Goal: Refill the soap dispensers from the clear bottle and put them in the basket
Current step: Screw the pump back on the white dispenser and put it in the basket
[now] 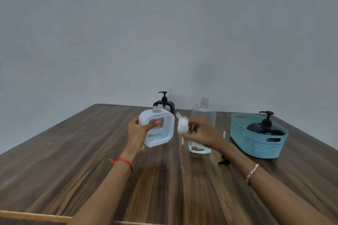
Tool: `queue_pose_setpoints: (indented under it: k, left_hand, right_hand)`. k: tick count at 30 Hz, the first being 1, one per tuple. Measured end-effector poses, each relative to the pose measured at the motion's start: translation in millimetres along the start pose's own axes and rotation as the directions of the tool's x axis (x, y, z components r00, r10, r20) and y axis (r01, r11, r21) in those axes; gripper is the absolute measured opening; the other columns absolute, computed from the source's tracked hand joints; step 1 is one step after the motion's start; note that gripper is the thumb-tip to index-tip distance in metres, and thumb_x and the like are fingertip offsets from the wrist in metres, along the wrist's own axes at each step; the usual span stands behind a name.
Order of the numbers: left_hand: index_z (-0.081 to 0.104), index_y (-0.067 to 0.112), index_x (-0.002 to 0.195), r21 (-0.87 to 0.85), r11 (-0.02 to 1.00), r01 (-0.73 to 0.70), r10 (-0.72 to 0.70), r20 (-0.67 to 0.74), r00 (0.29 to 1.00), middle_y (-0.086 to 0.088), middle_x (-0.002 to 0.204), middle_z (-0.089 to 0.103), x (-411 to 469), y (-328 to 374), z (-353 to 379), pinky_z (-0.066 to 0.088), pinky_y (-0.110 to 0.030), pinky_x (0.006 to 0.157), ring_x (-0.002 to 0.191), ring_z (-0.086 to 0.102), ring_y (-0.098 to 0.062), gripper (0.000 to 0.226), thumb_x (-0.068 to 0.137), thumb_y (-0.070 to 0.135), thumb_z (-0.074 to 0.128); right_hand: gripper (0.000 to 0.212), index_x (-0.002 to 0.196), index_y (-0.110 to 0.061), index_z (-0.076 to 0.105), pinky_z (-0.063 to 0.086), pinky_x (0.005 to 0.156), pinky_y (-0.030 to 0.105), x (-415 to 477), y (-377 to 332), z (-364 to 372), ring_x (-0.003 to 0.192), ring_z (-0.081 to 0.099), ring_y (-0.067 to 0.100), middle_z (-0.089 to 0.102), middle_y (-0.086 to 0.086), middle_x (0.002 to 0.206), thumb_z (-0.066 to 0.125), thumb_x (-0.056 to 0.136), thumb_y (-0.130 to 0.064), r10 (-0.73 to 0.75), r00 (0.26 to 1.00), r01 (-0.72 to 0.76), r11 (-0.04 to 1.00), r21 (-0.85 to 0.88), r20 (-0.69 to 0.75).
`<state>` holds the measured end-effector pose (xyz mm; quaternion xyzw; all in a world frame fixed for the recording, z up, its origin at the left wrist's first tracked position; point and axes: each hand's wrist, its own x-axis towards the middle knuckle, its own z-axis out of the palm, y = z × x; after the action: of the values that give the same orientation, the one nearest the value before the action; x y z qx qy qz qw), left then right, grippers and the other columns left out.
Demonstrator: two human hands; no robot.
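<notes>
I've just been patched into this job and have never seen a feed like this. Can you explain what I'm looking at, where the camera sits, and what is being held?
There is no machine here. A person works with bare hands, and the single picture comes from a camera on their head, looking forward and down. On the wooden table stand an uncapped clear bottle with a little liquid at the bottom, a black pump dispenser at the back, and a teal basket holding a second black dispenser. The left hand grips a white dispenser, tilted, with its neck open. The right hand pinches a blurred white piece, probably that dispenser's pump.
</notes>
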<state>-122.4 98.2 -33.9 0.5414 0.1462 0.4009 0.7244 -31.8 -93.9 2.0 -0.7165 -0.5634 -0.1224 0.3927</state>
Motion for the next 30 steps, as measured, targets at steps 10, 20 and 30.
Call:
queue_pose_setpoints:
  k: [10,20,30]
  left_hand:
    - [0.065,0.017,0.09,0.001,1.0,0.019,-0.019,0.1,0.995,-0.004,0.087,0.071,-16,3,21,0.056,-0.029,0.053,0.069,0.071,-0.018,0.037,0.06,0.006,0.084]
    - [0.064,0.014,0.099,0.021,1.0,0.002,-0.007,0.197,0.98,-0.007,0.094,0.071,-24,14,26,0.06,-0.037,0.061,0.078,0.071,-0.024,0.044,0.06,0.005,0.083]
    - [0.065,0.012,0.097,-0.009,1.0,0.019,-0.016,0.252,0.968,-0.007,0.086,0.073,-30,21,33,0.056,-0.03,0.055,0.071,0.072,-0.022,0.041,0.061,0.0,0.081]
  right_hand:
    - [0.028,0.079,0.011,0.061,0.034,0.053,0.029,78,-56,-61,0.051,0.04,0.02,0.049,0.019,0.058,0.061,0.086,-0.017,0.135,0.855,0.052,0.939,0.341,-0.501]
    - [0.036,0.071,0.012,0.058,0.032,0.058,0.029,80,-59,-52,0.056,0.038,0.02,0.049,0.021,0.06,0.067,0.082,-0.021,0.065,0.947,-0.023,0.991,0.135,-0.316]
    - [0.036,0.07,-0.003,0.065,0.034,0.055,0.011,54,-45,-14,0.06,0.049,0.011,0.063,0.012,0.067,0.077,0.07,-0.036,0.105,0.971,-0.111,0.994,-0.013,-0.215]
